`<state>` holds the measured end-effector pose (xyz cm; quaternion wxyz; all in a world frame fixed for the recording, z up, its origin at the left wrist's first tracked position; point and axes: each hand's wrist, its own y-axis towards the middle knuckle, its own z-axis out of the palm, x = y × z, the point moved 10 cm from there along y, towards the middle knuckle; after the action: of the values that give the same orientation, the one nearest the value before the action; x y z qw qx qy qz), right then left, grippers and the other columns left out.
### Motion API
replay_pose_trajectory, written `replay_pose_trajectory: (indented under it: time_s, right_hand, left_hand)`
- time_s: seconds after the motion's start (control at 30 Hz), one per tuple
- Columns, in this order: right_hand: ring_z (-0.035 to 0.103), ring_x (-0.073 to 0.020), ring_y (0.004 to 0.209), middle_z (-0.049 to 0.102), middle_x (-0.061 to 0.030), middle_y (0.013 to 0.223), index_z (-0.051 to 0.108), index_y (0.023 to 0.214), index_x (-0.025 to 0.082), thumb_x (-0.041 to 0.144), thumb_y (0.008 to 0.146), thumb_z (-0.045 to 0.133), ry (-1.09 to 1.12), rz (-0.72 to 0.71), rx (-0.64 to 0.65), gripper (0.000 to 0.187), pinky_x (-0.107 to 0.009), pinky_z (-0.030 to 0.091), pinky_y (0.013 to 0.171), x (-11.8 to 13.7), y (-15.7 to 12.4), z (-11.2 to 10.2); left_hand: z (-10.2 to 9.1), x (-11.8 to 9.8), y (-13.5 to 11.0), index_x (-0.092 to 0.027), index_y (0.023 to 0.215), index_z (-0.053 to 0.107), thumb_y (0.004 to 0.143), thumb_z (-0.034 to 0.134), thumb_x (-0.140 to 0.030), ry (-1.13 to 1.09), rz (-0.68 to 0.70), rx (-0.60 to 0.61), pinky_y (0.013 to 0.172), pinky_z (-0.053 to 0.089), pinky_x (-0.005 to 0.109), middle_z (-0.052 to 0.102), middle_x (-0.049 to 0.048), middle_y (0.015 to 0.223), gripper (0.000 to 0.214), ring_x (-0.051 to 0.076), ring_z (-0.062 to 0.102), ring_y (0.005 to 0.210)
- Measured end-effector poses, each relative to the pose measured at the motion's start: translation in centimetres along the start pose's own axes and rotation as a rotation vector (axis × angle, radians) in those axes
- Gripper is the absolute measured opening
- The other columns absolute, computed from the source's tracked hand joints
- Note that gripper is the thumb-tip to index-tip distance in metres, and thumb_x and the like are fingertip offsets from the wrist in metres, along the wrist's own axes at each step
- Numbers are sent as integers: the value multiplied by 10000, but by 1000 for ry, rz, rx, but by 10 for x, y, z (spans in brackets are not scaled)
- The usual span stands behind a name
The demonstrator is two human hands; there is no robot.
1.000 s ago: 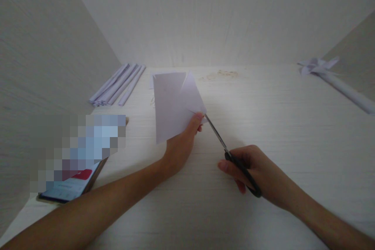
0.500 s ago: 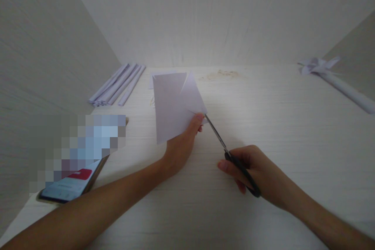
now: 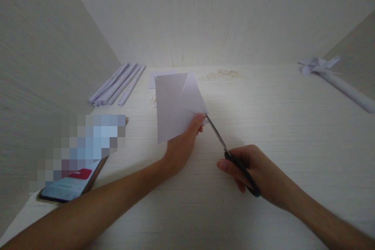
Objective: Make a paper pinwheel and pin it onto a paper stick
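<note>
My left hand [image 3: 182, 143] pinches the lower corner of a white sheet of paper [image 3: 172, 105] and holds it up above the pale wooden table [image 3: 263, 117]. The sheet is partly split, with a flap leaning to the right. My right hand [image 3: 252, 170] grips black-handled scissors [image 3: 231, 156]. Their metal blades point up and left, and the tips meet the paper right beside my left thumb.
A smartphone [image 3: 72, 185] with a lit screen leans at the left wall. Several rolled paper sticks [image 3: 117, 84] lie at the back left. A paper pinwheel on a rolled stick [image 3: 336, 78] rests at the back right. Walls enclose the table on three sides.
The paper has tilted slightly, its top edge shifting a little to the right. Both hands and the scissors stay almost where they were.
</note>
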<state>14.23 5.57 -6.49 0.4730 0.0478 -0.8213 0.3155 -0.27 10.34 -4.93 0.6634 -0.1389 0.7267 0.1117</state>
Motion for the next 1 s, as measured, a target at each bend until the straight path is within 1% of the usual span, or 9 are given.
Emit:
replay_pose_trajectory:
  time_s: [0.13, 0.23, 0.4, 0.53, 0.77, 1.0]
  right_hand:
    - [339, -57, 344, 379, 44, 381, 413, 436, 164, 531, 695, 507, 6, 13, 4, 459, -191, 248, 340, -1, 0, 0]
    - [336, -57, 348, 377, 44, 385, 413, 442, 165, 522, 696, 513, 12, -2, 8, 450, -192, 242, 339, 0, 0, 1]
    - [347, -62, 348, 380, 42, 385, 413, 441, 167, 520, 697, 514, 6, -7, 2, 448, -195, 252, 340, 1, 0, 0]
    - [350, -61, 349, 389, 39, 384, 416, 438, 165, 513, 697, 519, 5, -4, 1, 446, -193, 260, 344, 1, -1, 0]
    - [351, -57, 351, 404, 39, 395, 425, 462, 162, 493, 701, 530, 38, -2, 13, 421, -184, 257, 341, -3, 1, 2]
    - [344, -60, 355, 384, 40, 388, 410, 447, 166, 514, 710, 505, 12, -11, 18, 446, -190, 258, 348, -1, 1, 2]
  left_hand:
    - [2, 2, 0, -176, 495, 527, 645, 562, -479, -43, -17, 4, 558, 393, 250, 525, -23, 504, 340, 101, 478, 503]
    - [3, 0, -1, -177, 504, 530, 664, 550, -457, -59, -4, 11, 559, 394, 247, 528, -22, 506, 322, 102, 481, 504]
    - [0, -9, -3, -185, 478, 494, 688, 525, -456, 87, 48, 21, 578, 383, 254, 520, -27, 497, 344, 107, 484, 506]
    - [1, -13, -3, -187, 455, 469, 708, 502, -447, 131, 48, 38, 570, 379, 246, 509, -31, 483, 363, 102, 476, 494]
    - [2, -11, -3, -185, 459, 464, 704, 512, -436, 79, 38, 40, 553, 377, 239, 507, -31, 486, 354, 99, 473, 491]
    - [3, -10, -2, -183, 462, 462, 701, 511, -443, 56, 40, 39, 553, 366, 248, 495, -30, 476, 357, 98, 460, 485]
